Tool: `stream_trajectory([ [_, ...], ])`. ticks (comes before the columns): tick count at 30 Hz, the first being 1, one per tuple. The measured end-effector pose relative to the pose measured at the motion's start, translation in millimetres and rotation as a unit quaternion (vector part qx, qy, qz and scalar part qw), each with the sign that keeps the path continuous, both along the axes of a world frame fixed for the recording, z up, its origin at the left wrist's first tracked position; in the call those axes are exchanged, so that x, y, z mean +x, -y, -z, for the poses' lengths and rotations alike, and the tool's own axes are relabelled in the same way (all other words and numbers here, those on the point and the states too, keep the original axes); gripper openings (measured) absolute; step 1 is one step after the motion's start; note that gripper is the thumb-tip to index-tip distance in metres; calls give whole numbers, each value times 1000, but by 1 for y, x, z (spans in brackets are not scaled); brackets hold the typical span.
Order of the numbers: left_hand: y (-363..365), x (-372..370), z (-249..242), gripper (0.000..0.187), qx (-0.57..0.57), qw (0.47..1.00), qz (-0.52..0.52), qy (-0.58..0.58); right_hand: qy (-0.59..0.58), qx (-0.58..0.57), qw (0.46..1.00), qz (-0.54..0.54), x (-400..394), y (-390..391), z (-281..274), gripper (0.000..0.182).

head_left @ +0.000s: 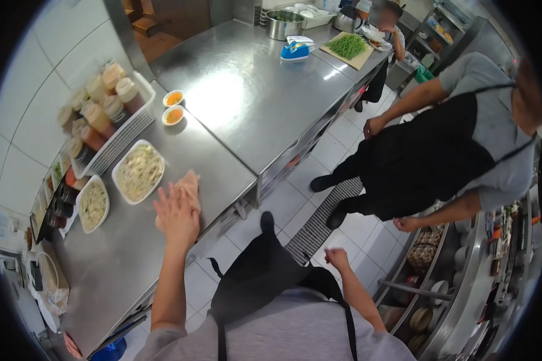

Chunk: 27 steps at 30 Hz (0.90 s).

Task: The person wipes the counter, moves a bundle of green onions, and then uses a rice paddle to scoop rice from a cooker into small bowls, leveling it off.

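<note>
My left hand [177,215] lies flat on a pinkish cloth [190,191] on the steel counter, its fingers spread. Just beyond the fingertips is a white oval dish [140,172] of creamy mixed food, with a smaller dish of similar food [93,204] to its left. My right hand [337,259] hangs at my side over the floor, its fingers curled in, touching nothing I can make out.
A white basket of squeeze bottles [120,135] stands along the wall, near two small orange cups [173,115]. A co-worker in a black apron [427,156] stands at the right. Farther back are a steel pot [284,25], a blue tape dispenser [295,52] and another person.
</note>
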<state>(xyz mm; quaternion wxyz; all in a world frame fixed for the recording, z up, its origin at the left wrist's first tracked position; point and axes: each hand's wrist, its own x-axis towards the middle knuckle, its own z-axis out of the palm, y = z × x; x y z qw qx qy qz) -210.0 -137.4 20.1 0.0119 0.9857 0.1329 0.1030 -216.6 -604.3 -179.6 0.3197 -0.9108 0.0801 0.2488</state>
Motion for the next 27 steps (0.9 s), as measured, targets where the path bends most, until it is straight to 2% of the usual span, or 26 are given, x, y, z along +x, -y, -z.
stream_trajectory([
  [1, 13, 8, -19, 54, -17, 1000, 4, 17, 64, 13, 997, -41, 39, -17, -16, 50],
  [2, 26, 20, -29, 54, -34, 999, 7, 33, 185, 17, 981, -59, 76, -34, -34, 51],
  [4, 49, 53, -31, 53, -86, 995, 21, 51, 233, 84, 968, -27, 148, -61, -65, 40],
  [5, 59, 72, -31, 52, -134, 988, 35, 70, 320, 109, 940, -38, 182, -68, -64, 29],
  [7, 78, 115, -28, 51, -161, 983, 61, 65, 331, 109, 937, -13, 234, -95, -114, 15],
  [10, 98, 174, -35, 50, -201, 973, 94, 66, 345, 140, 925, -74, 311, -104, -148, 15],
  [11, 102, 191, -38, 48, -220, 968, 99, 67, 351, 128, 921, -108, 337, -100, -155, 18],
  [14, 106, 241, -38, 46, -241, 963, 107, 57, 413, 111, 897, -111, 410, -84, -162, 13],
  [19, 97, 305, -50, 43, -194, 975, 95, 51, 445, 98, 888, -62, 510, -44, -168, 8],
  [22, 96, 326, -52, 40, -178, 981, 49, 64, 440, 36, 891, -108, 571, -25, -182, 13],
  [24, 101, 336, -50, 39, -174, 982, 23, 74, 500, -112, 833, -208, 613, -14, -198, 21],
  [25, 106, 340, -49, 37, -166, 983, -2, 79, 503, -110, 831, -209, 637, -6, -198, 21],
  [27, 122, 350, -44, 36, -158, 984, -21, 86, 515, -206, 786, -273, 686, 9, -194, 23],
])
